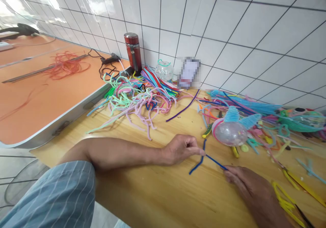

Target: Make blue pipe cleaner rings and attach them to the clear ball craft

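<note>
White tiled wall (173, 17) with dark grout lines rises behind a wooden desk (152, 194). Over the desk's near part, the left hand (179, 150) pinches a blue pipe cleaner (215, 161) between its fingers where the bent lengths meet; the right hand (254, 183) has its fingers closed on the far end of the straight stretch. Just beyond the left hand sits a clear ball (231, 136) with two light-blue fuzzy flaps. Farther back, a tangled pile of pastel pipe cleaners (127, 97) lies near a red flask (134, 56).

no writing can be read, and the phone (189, 72) is pixelated.
</note>
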The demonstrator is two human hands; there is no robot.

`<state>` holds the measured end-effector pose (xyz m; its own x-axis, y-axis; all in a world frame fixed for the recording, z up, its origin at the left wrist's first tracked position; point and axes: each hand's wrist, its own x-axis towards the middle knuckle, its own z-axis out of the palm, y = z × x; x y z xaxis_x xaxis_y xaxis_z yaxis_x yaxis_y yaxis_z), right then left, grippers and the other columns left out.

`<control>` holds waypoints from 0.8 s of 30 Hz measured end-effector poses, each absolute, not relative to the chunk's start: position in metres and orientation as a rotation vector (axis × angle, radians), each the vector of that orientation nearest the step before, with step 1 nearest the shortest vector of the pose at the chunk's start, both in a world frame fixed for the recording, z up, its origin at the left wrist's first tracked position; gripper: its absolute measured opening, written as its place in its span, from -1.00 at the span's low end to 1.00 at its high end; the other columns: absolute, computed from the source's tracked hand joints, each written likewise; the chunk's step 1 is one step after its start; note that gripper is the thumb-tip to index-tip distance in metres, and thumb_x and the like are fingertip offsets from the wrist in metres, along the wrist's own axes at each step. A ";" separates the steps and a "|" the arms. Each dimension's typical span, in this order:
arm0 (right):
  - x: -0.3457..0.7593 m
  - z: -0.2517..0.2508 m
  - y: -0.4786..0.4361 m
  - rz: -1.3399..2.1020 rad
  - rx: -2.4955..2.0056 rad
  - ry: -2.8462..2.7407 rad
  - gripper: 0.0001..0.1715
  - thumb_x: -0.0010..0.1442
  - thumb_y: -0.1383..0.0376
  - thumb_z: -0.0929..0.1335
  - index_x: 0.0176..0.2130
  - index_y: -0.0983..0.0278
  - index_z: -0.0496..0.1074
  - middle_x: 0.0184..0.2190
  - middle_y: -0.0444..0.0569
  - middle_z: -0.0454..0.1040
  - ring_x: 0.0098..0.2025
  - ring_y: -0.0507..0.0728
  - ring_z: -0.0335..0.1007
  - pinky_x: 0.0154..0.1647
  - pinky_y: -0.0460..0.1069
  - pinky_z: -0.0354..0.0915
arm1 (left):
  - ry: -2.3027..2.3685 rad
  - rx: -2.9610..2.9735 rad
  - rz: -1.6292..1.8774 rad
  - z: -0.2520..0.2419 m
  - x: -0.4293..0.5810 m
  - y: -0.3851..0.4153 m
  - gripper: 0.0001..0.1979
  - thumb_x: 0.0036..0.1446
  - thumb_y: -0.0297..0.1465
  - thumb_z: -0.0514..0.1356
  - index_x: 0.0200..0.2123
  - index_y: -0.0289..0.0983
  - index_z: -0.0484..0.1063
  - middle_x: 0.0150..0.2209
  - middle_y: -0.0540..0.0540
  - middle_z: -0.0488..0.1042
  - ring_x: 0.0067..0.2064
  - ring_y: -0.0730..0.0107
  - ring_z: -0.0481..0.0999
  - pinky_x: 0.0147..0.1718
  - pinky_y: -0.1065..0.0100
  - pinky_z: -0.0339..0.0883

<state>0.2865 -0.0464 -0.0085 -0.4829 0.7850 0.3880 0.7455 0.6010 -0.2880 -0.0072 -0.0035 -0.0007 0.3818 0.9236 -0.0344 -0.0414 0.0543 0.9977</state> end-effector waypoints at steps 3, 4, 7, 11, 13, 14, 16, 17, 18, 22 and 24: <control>0.289 0.001 -0.042 -0.003 -1.185 -2.426 -0.59 0.48 0.12 0.27 -0.17 0.14 0.68 -0.35 -0.08 0.73 -0.39 0.13 0.69 -0.33 -0.05 0.55 | 0.923 1.336 0.939 -0.002 -0.006 -0.002 -0.31 -0.08 0.23 0.38 -0.60 -0.28 0.26 -0.58 0.13 0.21 -0.47 0.58 0.11 -0.45 0.41 0.06; 0.289 0.007 -0.041 -0.053 -1.161 -2.456 -0.60 0.48 0.14 0.27 -0.18 0.14 0.68 -0.34 -0.08 0.74 -0.39 0.13 0.69 -0.32 -0.05 0.55 | 0.930 1.347 0.945 -0.002 -0.005 -0.002 -0.31 -0.09 0.23 0.38 -0.60 -0.28 0.26 -0.58 0.13 0.20 -0.47 0.57 0.11 -0.44 0.41 0.05; 0.288 0.020 -0.043 -0.157 -1.100 -2.521 -0.61 0.48 0.20 0.27 -0.18 0.14 0.69 -0.34 -0.08 0.74 -0.39 0.13 0.70 -0.28 -0.05 0.56 | 0.940 1.375 0.961 -0.005 -0.005 -0.002 -0.31 -0.11 0.23 0.38 -0.59 -0.28 0.27 -0.57 0.13 0.19 -0.47 0.57 0.12 -0.44 0.41 0.04; 0.293 0.029 -0.051 -0.180 -1.110 -2.506 -0.64 0.44 0.20 0.29 -0.16 0.12 0.69 -0.27 -0.09 0.76 -0.32 0.15 0.72 -0.26 -0.03 0.58 | 0.939 1.399 0.949 -0.005 -0.005 -0.003 -0.29 -0.14 0.26 0.38 -0.59 -0.29 0.28 -0.57 0.13 0.21 -0.46 0.56 0.12 -0.44 0.41 0.04; 0.297 0.036 -0.055 -0.113 -1.195 -2.410 -0.62 0.43 0.14 0.28 -0.17 0.10 0.69 -0.28 -0.10 0.76 -0.32 0.17 0.72 -0.31 -0.01 0.57 | 0.959 1.387 0.945 -0.004 -0.006 -0.004 -0.28 -0.17 0.28 0.38 -0.58 -0.29 0.29 -0.58 0.14 0.19 -0.46 0.56 0.10 -0.44 0.41 0.01; 0.297 0.041 -0.057 -0.048 -1.253 -2.344 -0.61 0.42 0.09 0.28 -0.19 0.09 0.69 -0.31 -0.11 0.75 -0.35 0.17 0.71 -0.35 -0.01 0.56 | 0.968 1.376 0.942 -0.002 -0.006 -0.005 -0.27 -0.19 0.29 0.38 -0.57 -0.28 0.29 -0.58 0.15 0.18 -0.46 0.57 0.09 -0.45 0.41 -0.01; 0.294 0.054 -0.060 0.123 -1.384 -2.173 -0.59 0.35 -0.03 0.32 -0.26 0.08 0.68 -0.44 -0.13 0.71 -0.45 0.18 0.66 -0.46 0.00 0.51 | 0.964 1.360 0.938 0.001 -0.006 -0.008 -0.27 -0.20 0.30 0.38 -0.56 -0.28 0.29 -0.58 0.15 0.16 -0.46 0.57 0.08 -0.45 0.41 -0.02; 0.291 0.061 -0.061 0.214 -1.445 -2.072 -0.58 0.30 -0.09 0.35 -0.30 0.08 0.67 -0.50 -0.13 0.67 -0.50 0.17 0.62 -0.49 0.00 0.48 | 0.944 1.357 0.937 0.004 -0.006 -0.010 -0.27 -0.19 0.29 0.38 -0.55 -0.28 0.29 -0.57 0.15 0.17 -0.46 0.57 0.09 -0.44 0.41 -0.01; 0.285 0.068 -0.062 0.303 -1.501 -1.961 -0.56 0.23 -0.13 0.38 -0.34 0.10 0.65 -0.54 -0.12 0.64 -0.52 0.17 0.58 -0.50 0.00 0.47 | 0.910 1.357 0.936 0.006 -0.005 -0.012 -0.28 -0.17 0.29 0.37 -0.54 -0.28 0.30 -0.56 0.14 0.19 -0.45 0.56 0.11 -0.43 0.41 0.02; 0.260 0.080 -0.059 0.646 -1.535 -1.444 -0.47 0.02 -0.21 0.51 -0.47 0.18 0.58 -0.54 -0.02 0.57 -0.49 0.17 0.48 -0.44 0.03 0.44 | 0.766 1.365 0.875 0.018 -0.002 -0.025 -0.33 -0.07 0.24 0.36 -0.49 -0.29 0.33 -0.52 0.11 0.25 -0.43 0.56 0.17 -0.41 0.41 0.10; 0.252 0.076 -0.056 0.749 -1.432 -1.264 -0.42 -0.08 -0.23 0.56 -0.53 0.20 0.53 -0.58 -0.03 0.50 -0.51 0.14 0.40 -0.46 0.04 0.36 | 0.758 1.351 0.835 0.023 -0.001 -0.030 -0.33 -0.07 0.23 0.38 -0.50 -0.27 0.30 -0.54 0.13 0.22 -0.46 0.57 0.14 -0.45 0.42 0.06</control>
